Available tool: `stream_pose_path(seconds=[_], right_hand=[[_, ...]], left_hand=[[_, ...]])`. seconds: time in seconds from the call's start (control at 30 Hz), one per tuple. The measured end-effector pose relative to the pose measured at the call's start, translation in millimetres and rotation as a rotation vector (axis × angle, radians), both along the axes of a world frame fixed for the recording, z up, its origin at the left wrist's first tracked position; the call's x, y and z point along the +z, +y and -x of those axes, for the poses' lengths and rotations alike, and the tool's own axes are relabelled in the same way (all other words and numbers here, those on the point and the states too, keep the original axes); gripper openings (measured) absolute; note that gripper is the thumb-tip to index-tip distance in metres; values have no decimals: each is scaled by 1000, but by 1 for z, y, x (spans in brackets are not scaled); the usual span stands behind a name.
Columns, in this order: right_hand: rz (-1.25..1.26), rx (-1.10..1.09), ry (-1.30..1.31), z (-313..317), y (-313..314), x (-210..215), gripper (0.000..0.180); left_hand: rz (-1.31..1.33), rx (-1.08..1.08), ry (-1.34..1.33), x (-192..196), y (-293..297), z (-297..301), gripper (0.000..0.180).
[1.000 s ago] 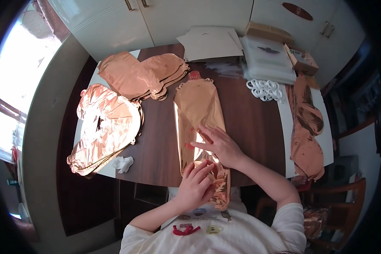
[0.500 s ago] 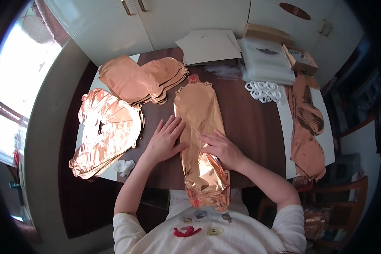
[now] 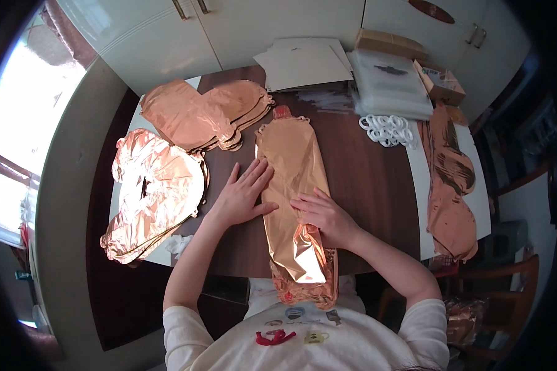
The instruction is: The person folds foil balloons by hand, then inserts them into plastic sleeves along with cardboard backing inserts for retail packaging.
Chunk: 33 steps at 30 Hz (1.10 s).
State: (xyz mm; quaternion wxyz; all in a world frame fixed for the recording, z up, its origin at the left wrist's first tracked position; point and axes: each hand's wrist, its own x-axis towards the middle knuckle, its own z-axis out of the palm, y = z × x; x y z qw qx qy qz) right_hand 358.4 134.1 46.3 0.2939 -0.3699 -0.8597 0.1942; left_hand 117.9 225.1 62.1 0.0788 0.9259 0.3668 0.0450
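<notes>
A stack of long, flat rose-gold foil balloons (image 3: pixel 291 164) lies lengthwise in front of me, its near end hanging past the table edge. My left hand (image 3: pixel 242 195) rests open at its left side, fingers spread, with the fingertips and thumb on the foil. On the right side, my right hand (image 3: pixel 328 219) has its fingers bent over the top foil's edge and seems to pinch it; the thumb is mostly hidden. Below that hand the foil is creased and shiny. A red piece (image 3: pixel 281 112) shows at the stack's far end.
More rose-gold foil balloons lie in a far-left pile (image 3: pixel 189 114), a crinkled left pile (image 3: pixel 161 191) and a right pile (image 3: pixel 450 185). White rings (image 3: pixel 387 131), clear plastic bags (image 3: pixel 390 86), a small open box (image 3: pixel 440 83) and white sheets (image 3: pixel 306 65) stand at the back. Crumpled white material (image 3: pixel 178 244) sits front left.
My right fingers have bent more, and the foil's near part has shifted into a sharper fold. My left hand has moved slightly up and stays on the stack's left side.
</notes>
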Motion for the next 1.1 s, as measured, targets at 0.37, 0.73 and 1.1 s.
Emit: stream_pose_path(seconds=[0.37, 0.73, 1.1], right_hand=[[6, -5, 15, 0, -2, -2, 20], [26, 0, 1, 0, -1, -2, 19], [-1, -1, -27, 1, 0, -1, 21]], left_hand=[[-21, 10, 82, -2, 9, 3, 93], [-122, -95, 130, 8, 9, 7, 121], [-62, -161, 97, 8, -44, 13, 122]])
